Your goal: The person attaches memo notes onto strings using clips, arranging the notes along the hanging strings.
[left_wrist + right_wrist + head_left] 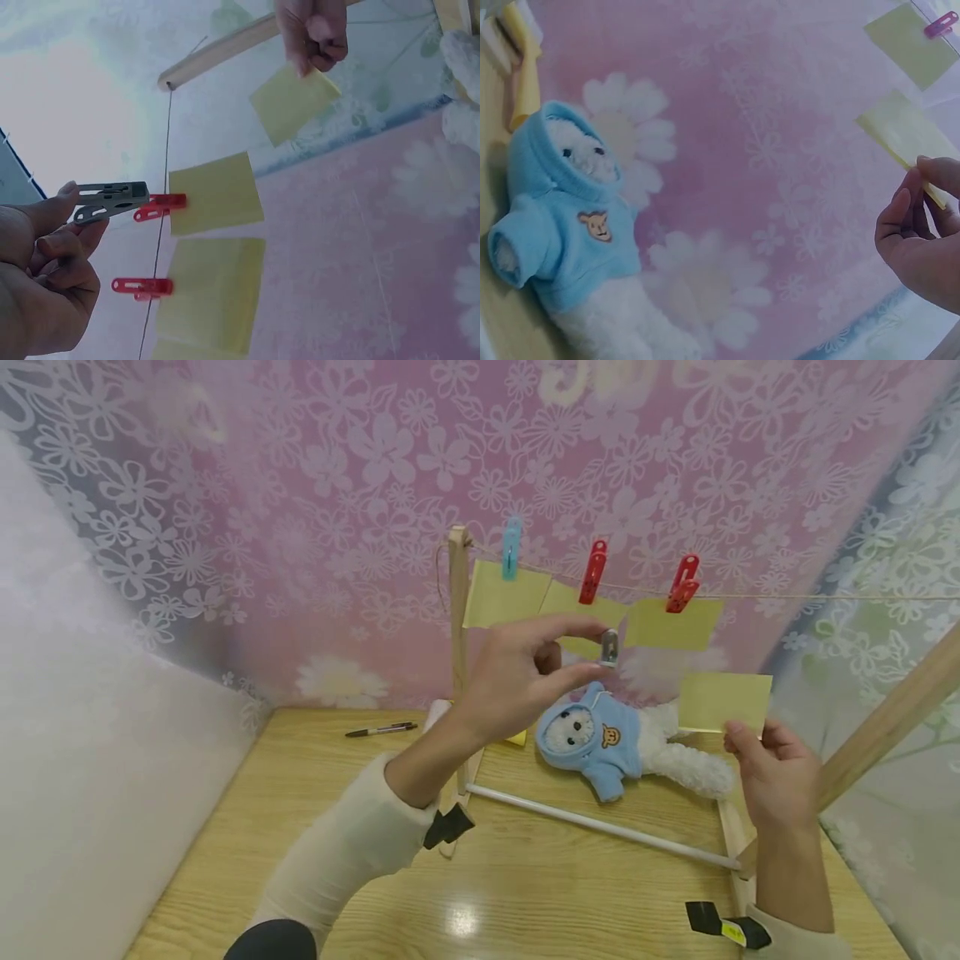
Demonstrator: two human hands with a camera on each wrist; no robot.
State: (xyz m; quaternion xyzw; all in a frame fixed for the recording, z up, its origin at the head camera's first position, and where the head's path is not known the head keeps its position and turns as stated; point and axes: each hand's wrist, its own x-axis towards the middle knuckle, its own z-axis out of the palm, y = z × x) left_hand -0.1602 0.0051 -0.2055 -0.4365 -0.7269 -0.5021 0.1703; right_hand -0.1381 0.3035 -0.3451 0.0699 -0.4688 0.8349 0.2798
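Note:
My left hand [517,672] pinches a grey clothespin [112,199] between thumb and fingertips, in front of the hanging notes. In my right hand [776,772] a yellow sticky note [725,702] is pinched by its lower edge, below and right of the string [795,597]. Three yellow notes hang along that string. A blue clothespin [512,550] clips the leftmost note [504,597], a red clothespin [593,572] the middle one, and another red clothespin [683,585] the right one [675,625].
The string runs from a wooden post [458,610] toward a slanted wooden bar [892,718]. Behind the white rod [600,825] lies a white plush toy [592,735] in a blue hoodie. A pen [381,730] lies on the wooden table [360,835] at left.

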